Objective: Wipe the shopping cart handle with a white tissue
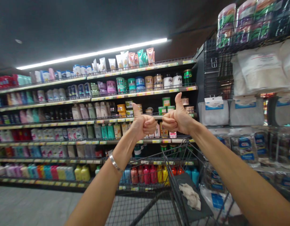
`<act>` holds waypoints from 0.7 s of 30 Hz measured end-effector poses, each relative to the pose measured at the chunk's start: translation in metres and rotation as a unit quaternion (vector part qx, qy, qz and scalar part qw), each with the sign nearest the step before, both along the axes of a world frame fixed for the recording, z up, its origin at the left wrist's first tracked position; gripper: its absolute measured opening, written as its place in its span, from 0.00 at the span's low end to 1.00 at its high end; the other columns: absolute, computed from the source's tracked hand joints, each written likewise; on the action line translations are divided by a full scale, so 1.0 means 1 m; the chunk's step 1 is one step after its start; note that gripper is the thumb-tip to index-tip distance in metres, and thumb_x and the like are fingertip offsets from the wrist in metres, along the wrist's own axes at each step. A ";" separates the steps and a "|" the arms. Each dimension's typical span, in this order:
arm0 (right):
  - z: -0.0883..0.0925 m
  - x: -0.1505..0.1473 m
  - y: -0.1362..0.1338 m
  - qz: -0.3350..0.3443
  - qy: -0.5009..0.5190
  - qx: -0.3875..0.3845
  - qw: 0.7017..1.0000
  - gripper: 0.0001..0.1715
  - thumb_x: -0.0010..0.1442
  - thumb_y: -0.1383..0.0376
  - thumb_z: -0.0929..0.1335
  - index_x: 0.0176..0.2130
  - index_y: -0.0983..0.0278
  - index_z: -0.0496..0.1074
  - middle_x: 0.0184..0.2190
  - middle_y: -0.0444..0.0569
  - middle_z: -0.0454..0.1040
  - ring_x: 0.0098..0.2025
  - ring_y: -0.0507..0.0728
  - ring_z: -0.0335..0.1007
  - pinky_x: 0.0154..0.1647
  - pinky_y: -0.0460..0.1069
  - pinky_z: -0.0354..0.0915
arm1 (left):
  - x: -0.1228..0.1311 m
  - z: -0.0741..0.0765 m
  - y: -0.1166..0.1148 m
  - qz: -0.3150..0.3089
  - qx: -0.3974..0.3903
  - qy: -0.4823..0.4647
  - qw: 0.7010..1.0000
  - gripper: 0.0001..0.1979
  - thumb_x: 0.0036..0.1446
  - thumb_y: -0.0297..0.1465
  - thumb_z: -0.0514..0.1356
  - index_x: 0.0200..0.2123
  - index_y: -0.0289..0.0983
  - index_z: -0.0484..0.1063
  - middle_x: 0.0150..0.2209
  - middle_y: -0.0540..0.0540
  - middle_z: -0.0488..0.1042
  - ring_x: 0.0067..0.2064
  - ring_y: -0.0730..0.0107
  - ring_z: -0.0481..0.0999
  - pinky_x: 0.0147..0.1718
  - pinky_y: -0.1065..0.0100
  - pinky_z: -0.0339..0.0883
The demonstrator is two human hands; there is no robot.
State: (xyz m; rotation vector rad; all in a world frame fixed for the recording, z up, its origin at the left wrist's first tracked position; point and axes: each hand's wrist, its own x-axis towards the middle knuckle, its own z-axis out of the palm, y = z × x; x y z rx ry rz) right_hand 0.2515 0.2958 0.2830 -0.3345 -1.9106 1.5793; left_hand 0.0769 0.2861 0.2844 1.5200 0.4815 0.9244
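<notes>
Both my arms reach forward over a black wire shopping cart (145,207). My left hand (143,123), with a silver bracelet (115,162) on the wrist, makes a fist with its thumb pointing up. Facing it a small gap away, my right hand (177,117) is curled the same way, thumb raised. Nothing shows in either fist. A crumpled whitish cloth (190,196) lies on the cart's dark seat panel (184,182), below my right forearm. Jars and bottles on the shelves stand behind the hands, apart from them.
Long shelves (60,102) carry rows of tubes, jars (140,84) and bottles (149,174). On the right, a rack holds hanging white packs (214,113) and clear tubs (226,26) above. Grey floor (34,204) lies at lower left. A strip light (93,54) runs overhead.
</notes>
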 end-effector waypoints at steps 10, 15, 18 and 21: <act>-0.074 0.013 0.025 -0.279 -0.039 0.068 0.957 0.43 0.53 0.32 0.53 0.15 0.64 0.62 0.09 0.39 0.55 0.12 0.45 0.45 0.14 0.43 0.45 | -0.002 -0.076 0.006 0.157 0.088 0.040 0.983 0.42 0.49 0.65 0.33 0.13 0.36 0.63 0.10 0.56 0.44 0.15 0.81 0.43 0.17 0.73 0.37; -0.213 0.043 0.047 -0.365 -0.295 0.056 0.881 0.24 0.57 0.53 0.63 0.20 0.67 0.67 0.15 0.42 0.64 0.16 0.48 0.57 0.19 0.44 0.54 | -0.014 -0.187 0.007 0.227 0.044 0.172 0.958 0.33 0.51 0.60 0.48 0.21 0.35 0.67 0.11 0.57 0.53 0.16 0.79 0.50 0.19 0.72 0.43; -0.279 0.062 0.051 -0.334 -0.434 0.075 0.834 0.10 0.48 0.66 0.69 0.33 0.69 0.75 0.30 0.49 0.75 0.35 0.56 0.72 0.37 0.48 0.65 | -0.016 -0.235 0.009 0.230 0.014 0.218 0.948 0.32 0.50 0.60 0.49 0.25 0.35 0.67 0.13 0.57 0.55 0.18 0.77 0.52 0.20 0.72 0.44; -0.317 0.070 0.052 -0.287 -0.514 0.071 0.805 0.46 0.36 0.72 0.73 0.57 0.67 0.66 0.57 0.58 0.66 0.58 0.63 0.62 0.58 0.50 0.57 | -0.011 -0.263 0.010 0.215 -0.001 0.249 0.944 0.30 0.50 0.59 0.51 0.28 0.35 0.67 0.16 0.57 0.55 0.21 0.76 0.54 0.21 0.72 0.45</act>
